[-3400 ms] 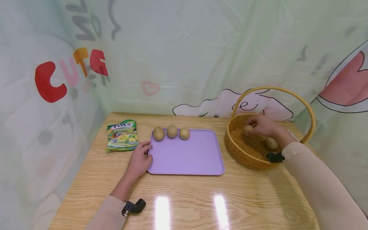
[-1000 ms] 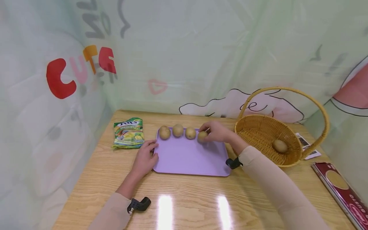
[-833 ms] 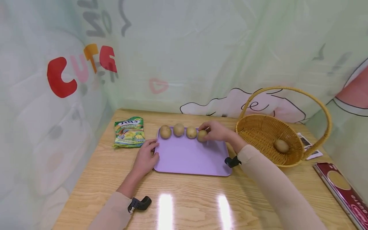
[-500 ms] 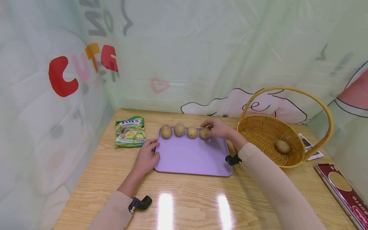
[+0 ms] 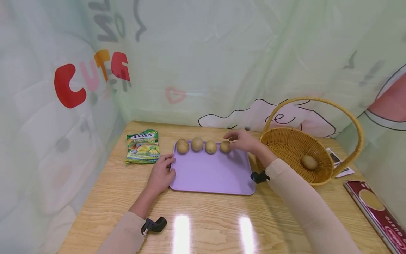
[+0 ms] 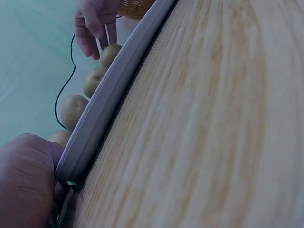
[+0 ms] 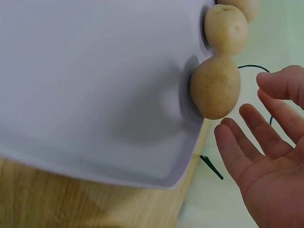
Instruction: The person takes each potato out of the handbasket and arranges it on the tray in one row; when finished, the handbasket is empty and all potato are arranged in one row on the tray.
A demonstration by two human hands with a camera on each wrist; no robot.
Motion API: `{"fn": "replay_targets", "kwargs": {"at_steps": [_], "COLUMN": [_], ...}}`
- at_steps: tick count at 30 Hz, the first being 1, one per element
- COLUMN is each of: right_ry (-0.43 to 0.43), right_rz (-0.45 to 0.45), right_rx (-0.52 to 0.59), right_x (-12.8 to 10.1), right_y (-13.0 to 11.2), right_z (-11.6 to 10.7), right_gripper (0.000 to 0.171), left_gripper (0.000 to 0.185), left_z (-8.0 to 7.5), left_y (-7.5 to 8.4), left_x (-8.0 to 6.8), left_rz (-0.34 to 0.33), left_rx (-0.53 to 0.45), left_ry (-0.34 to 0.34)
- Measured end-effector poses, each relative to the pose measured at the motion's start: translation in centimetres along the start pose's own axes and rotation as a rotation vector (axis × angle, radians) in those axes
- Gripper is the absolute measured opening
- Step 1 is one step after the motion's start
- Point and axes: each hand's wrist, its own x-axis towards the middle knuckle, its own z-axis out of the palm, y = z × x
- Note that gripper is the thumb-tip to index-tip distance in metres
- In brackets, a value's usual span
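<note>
Several potatoes [image 5: 210, 146] stand in a row along the far side of a lilac tray [image 5: 212, 173]. My right hand [image 5: 245, 141] is just behind the rightmost potato [image 5: 225, 146], touching nothing; in the right wrist view its fingers [image 7: 259, 130] are spread loosely beside that potato [image 7: 216, 88]. At the tray's left edge, my left hand [image 5: 161, 175] grips the rim, which shows against the hand [image 6: 28, 175] in the left wrist view; part of that hand is hidden below the rim. One more potato [image 5: 309, 162] lies inside a wicker basket [image 5: 285, 151] with a tall handle.
A green sweets packet [image 5: 143, 147] lies left of the tray. Behind the basket's right side is a printed card [image 5: 346, 172]. A dark red box [image 5: 374, 208] lies at the table's right edge. A printed curtain [image 5: 190, 63] hangs behind the wooden table [image 5: 209, 222].
My right hand carried a potato from the basket to the right end of the row, then let go and drew back slightly. The left hand stayed at the tray's edge.
</note>
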Motion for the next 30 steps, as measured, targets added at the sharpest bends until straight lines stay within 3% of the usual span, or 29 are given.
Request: {"fn": "replay_targets", "kwargs": {"at_steps": [9, 21, 30], "right_ry": [0.028, 0.045, 0.066], "right_rz": [-0.026, 0.022, 0.096], "right_rx": [0.006, -0.080, -0.071], "right_x": [-1.1, -3.5, -6.1], "right_y": [-0.3, -1.0, -0.3], "right_z": [-1.5, -5.1, -7.3], "right_gripper": [0.041, 0.036, 0.037], "left_gripper": [0.033, 0.034, 0.035], "left_z": [0.1, -0.1, -0.1], "left_y": [-0.1, 0.0, 0.2], "left_x": [-0.2, -0.2, -0.2], "left_rz": [0.006, 0.036, 0.006], "left_rx": [-0.012, -0.010, -0.014], "left_ry": [0.005, 0.014, -0.009]}}
